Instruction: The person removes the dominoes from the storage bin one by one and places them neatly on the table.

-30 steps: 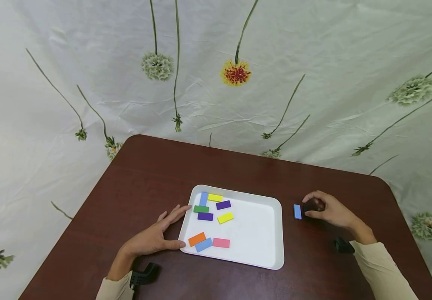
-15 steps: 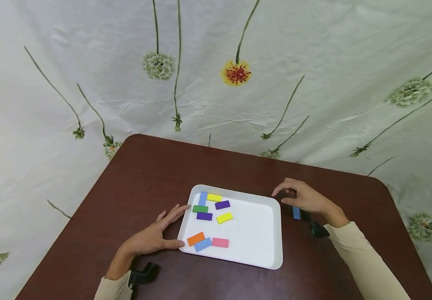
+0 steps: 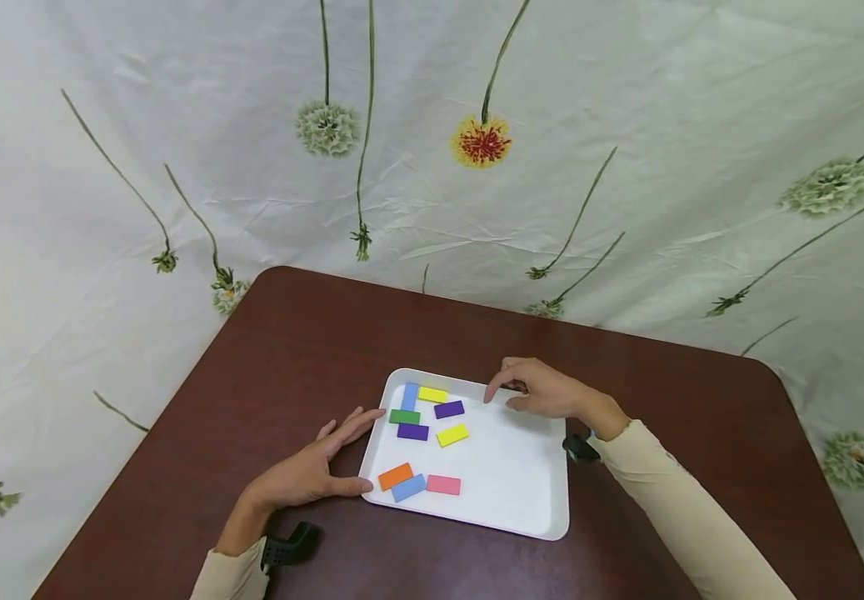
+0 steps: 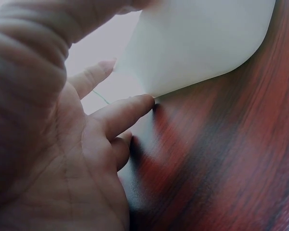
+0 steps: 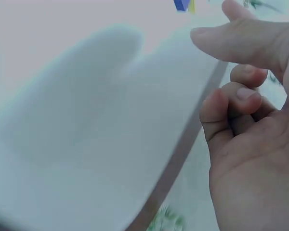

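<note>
Bare left hand [image 3: 307, 475] was pretty flexed out, thumb and index finger spread wide. Bare right hand [image 3: 547, 392] had its index arched downward, thumb sticking out, other fingers curled palmward; that cream-sleeved right arm [image 3: 679, 496] slanted forward and inward.

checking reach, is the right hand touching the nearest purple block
Apart: the head view shows bare tray between right hand and nearest purple block.

In one white rectangular tray [image 3: 514, 492] we count two light-blue blocks [image 3: 410, 394], two yellow blocks [image 3: 452, 435], two purple blocks [image 3: 412, 432], one green block [image 3: 405, 417], one orange block [image 3: 396, 477] and one pink block [image 3: 443, 485]: nine flat rectangles in all, six toward its far left corner, three by its near left. We see one left hand [image 3: 307, 475], one right hand [image 3: 547, 393].
</note>
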{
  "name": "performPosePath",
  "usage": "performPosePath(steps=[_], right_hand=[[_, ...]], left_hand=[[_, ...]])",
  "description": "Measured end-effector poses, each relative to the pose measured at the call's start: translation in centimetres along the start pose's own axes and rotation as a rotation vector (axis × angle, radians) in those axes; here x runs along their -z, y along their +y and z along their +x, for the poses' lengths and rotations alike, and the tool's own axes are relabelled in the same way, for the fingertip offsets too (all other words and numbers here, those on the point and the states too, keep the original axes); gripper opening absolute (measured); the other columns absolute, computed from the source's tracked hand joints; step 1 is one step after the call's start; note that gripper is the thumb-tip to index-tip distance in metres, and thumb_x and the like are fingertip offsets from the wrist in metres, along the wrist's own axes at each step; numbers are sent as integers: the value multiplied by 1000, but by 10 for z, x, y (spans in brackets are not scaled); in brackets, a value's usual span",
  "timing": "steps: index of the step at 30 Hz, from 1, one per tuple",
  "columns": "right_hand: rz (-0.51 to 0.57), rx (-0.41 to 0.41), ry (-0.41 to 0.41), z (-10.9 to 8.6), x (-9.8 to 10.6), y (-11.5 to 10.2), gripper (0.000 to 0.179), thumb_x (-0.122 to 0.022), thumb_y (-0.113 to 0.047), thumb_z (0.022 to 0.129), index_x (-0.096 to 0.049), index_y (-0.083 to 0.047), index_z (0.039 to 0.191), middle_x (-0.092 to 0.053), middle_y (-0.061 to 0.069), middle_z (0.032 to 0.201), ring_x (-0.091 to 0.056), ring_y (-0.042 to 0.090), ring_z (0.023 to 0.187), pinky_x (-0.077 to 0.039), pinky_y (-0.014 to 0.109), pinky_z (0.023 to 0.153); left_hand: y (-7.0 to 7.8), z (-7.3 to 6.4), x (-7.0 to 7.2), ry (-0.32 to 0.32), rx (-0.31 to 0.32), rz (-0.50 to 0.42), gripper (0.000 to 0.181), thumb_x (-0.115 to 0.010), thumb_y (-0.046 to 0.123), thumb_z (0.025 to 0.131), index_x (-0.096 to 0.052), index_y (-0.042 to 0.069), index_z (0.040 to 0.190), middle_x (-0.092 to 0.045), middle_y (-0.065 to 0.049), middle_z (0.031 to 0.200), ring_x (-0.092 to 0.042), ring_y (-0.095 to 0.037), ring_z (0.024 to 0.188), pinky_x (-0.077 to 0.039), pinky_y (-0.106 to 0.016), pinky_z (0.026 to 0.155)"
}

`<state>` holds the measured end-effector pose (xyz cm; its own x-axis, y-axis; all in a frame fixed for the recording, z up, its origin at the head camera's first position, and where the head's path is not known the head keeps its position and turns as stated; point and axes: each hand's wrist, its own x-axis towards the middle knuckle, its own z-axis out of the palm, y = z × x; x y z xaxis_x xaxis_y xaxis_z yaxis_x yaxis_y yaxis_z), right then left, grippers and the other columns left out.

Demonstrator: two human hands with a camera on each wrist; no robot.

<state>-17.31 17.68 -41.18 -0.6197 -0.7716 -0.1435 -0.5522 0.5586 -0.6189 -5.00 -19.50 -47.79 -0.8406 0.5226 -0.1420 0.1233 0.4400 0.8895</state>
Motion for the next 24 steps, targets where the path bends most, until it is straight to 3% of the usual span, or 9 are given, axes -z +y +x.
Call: performPosePath(steps=[17,24], right_hand=[[-107,78,-231,39,-39,-35,45,-56,11,89,-78,-23,110,-55,0,90,-48,11,88,-40,21,77],[-141,51,-273,45,-44,-40,46,-59,7,91,-76,-26,117,-60,-3,101,-49,10,98,-42,23,88]], left_hand=[[1,0,-1,2,2,-20,90,-82,33,84,-30,31,157,-30,-5,164,-2,-39,155,11,-66,117],[1,-1,-1,5,-5,-10,89,-81,34,84,-31,31,157,-30,-5,164,-3,-40,155,10,-67,117]])
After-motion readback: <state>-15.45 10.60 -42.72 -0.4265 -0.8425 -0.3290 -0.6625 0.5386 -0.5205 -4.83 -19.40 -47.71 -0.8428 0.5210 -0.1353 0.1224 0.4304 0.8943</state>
